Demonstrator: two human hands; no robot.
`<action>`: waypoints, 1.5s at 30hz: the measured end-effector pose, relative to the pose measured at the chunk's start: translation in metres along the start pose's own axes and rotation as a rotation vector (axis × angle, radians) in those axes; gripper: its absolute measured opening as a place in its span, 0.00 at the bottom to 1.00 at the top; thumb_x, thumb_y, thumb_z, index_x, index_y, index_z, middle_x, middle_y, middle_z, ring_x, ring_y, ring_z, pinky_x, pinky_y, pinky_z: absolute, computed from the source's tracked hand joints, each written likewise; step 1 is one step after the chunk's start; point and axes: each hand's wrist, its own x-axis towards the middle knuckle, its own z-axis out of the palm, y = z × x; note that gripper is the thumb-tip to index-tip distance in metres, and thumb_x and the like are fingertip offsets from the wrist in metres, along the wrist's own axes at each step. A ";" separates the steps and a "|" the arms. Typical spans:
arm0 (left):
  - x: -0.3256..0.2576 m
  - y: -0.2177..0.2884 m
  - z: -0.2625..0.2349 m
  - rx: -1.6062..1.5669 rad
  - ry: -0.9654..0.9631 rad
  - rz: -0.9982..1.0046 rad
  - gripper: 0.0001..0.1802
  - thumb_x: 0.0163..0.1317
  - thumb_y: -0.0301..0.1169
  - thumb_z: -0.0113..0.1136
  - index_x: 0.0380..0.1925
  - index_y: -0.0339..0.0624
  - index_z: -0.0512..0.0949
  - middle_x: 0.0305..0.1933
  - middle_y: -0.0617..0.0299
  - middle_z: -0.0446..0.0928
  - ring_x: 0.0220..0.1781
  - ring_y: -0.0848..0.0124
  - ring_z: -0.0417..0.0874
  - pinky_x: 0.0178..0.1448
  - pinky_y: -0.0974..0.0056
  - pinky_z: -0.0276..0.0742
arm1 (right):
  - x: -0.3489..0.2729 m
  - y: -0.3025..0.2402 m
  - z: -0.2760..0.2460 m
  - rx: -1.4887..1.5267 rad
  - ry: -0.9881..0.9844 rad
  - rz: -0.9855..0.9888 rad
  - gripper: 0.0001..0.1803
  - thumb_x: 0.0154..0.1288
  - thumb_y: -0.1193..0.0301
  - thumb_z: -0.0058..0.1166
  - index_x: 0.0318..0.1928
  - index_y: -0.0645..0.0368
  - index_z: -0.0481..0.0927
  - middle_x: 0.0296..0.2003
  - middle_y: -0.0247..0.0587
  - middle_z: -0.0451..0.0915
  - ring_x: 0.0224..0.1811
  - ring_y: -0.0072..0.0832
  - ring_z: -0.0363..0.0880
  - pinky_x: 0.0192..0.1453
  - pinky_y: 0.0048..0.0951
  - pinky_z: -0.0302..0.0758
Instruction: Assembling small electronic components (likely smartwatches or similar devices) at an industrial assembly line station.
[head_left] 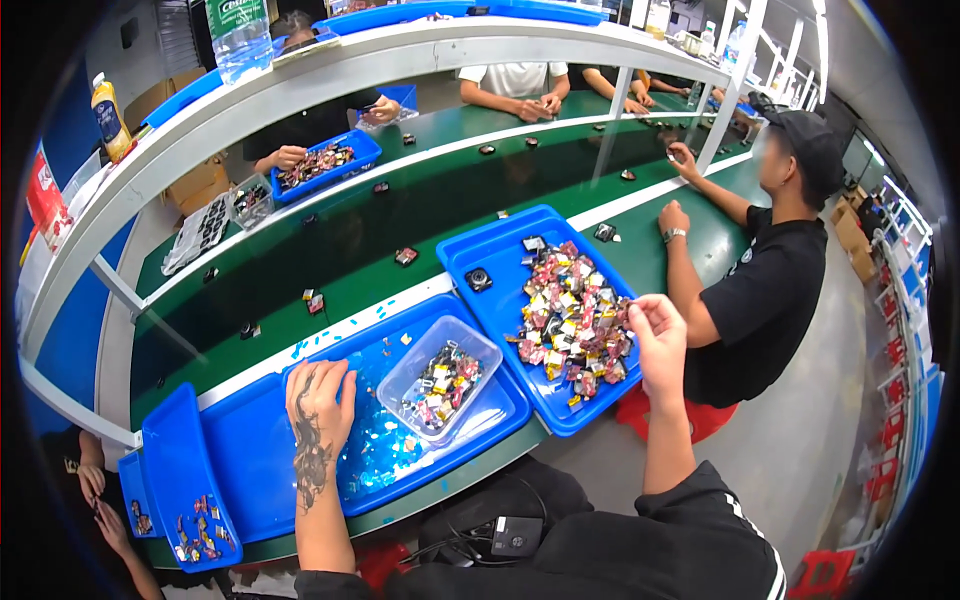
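Note:
My left hand (322, 402), with dark markings running down its wrist, hovers palm-down over a blue tray (250, 430). Its fingers bend loosely, with the thumb apart, and nothing shows in it. Beside it in that tray sits a clear plastic tub (478, 385) partly filled with small electronic parts (445, 380). My right hand (660, 338) is at the right edge of a second blue tray (480, 315), thumb and forefinger pinched together at a heap of small red, yellow, white and black parts (570, 315). Whatever lies between those fingertips is too small to make out.
A green conveyor belt (365, 260) with scattered small parts runs beyond the trays, under a white shelf frame (440, 50). A co-worker in a black cap (780, 230) sits at the right; others work opposite. Another blue tray (180, 450) stands tilted at the left.

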 end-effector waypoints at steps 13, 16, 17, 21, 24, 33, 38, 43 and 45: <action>0.000 0.002 0.004 0.025 -0.057 -0.006 0.07 0.53 0.27 0.65 0.32 0.39 0.82 0.34 0.58 0.81 0.41 0.61 0.81 0.59 0.54 0.71 | 0.028 0.011 0.007 -0.462 -0.291 0.012 0.07 0.63 0.77 0.56 0.41 0.67 0.78 0.35 0.37 0.82 0.34 0.18 0.80 0.40 0.20 0.76; -0.002 0.000 0.002 0.028 -0.064 -0.030 0.06 0.54 0.27 0.65 0.32 0.39 0.82 0.34 0.58 0.81 0.41 0.61 0.81 0.60 0.54 0.71 | 0.026 0.007 0.016 -0.659 -0.257 -0.164 0.09 0.60 0.78 0.58 0.41 0.66 0.80 0.36 0.43 0.81 0.31 0.24 0.81 0.36 0.24 0.78; -0.002 -0.001 0.002 0.024 -0.060 -0.030 0.06 0.54 0.27 0.65 0.32 0.39 0.82 0.34 0.58 0.81 0.41 0.61 0.81 0.60 0.54 0.71 | 0.027 0.007 0.015 -0.663 -0.256 -0.168 0.09 0.60 0.78 0.58 0.41 0.66 0.80 0.36 0.43 0.81 0.31 0.24 0.81 0.36 0.24 0.78; 0.000 0.000 0.003 0.028 -0.062 -0.033 0.06 0.53 0.26 0.65 0.32 0.38 0.82 0.34 0.58 0.81 0.40 0.61 0.81 0.59 0.54 0.71 | 0.030 0.015 0.004 -0.637 -0.131 -0.133 0.06 0.63 0.77 0.56 0.40 0.64 0.81 0.34 0.42 0.81 0.32 0.26 0.81 0.38 0.25 0.77; -0.001 0.000 0.002 0.017 -0.072 -0.025 0.07 0.53 0.26 0.65 0.32 0.38 0.82 0.35 0.58 0.81 0.40 0.61 0.81 0.59 0.54 0.72 | 0.028 0.014 -0.009 -0.656 -0.120 -0.108 0.06 0.66 0.77 0.53 0.40 0.67 0.80 0.32 0.36 0.81 0.33 0.17 0.78 0.40 0.22 0.75; -0.001 -0.001 0.005 0.016 -0.088 -0.017 0.07 0.54 0.27 0.65 0.32 0.38 0.81 0.35 0.58 0.81 0.40 0.61 0.81 0.59 0.54 0.72 | 0.035 0.007 -0.005 -0.730 -0.307 -0.127 0.08 0.63 0.76 0.57 0.41 0.67 0.81 0.32 0.39 0.80 0.32 0.21 0.79 0.39 0.23 0.75; -0.001 -0.003 0.004 0.017 -0.085 -0.022 0.07 0.54 0.27 0.65 0.32 0.39 0.82 0.35 0.58 0.81 0.40 0.61 0.81 0.58 0.54 0.72 | 0.038 0.010 0.015 -0.935 -0.608 -0.040 0.14 0.52 0.72 0.65 0.40 0.64 0.82 0.37 0.46 0.80 0.38 0.35 0.81 0.44 0.34 0.76; -0.001 -0.001 0.005 0.020 -0.085 -0.022 0.07 0.53 0.27 0.66 0.33 0.39 0.82 0.35 0.58 0.81 0.40 0.61 0.81 0.58 0.54 0.72 | 0.032 0.007 0.012 -0.606 -0.406 -0.054 0.12 0.52 0.76 0.64 0.38 0.65 0.80 0.30 0.35 0.79 0.32 0.20 0.77 0.41 0.24 0.75; -0.001 -0.001 0.005 0.008 -0.083 -0.017 0.07 0.53 0.27 0.66 0.33 0.39 0.82 0.35 0.58 0.82 0.40 0.61 0.81 0.58 0.54 0.72 | 0.027 0.003 0.014 -0.448 -0.335 0.062 0.09 0.55 0.79 0.62 0.38 0.66 0.79 0.31 0.32 0.79 0.32 0.16 0.75 0.40 0.19 0.74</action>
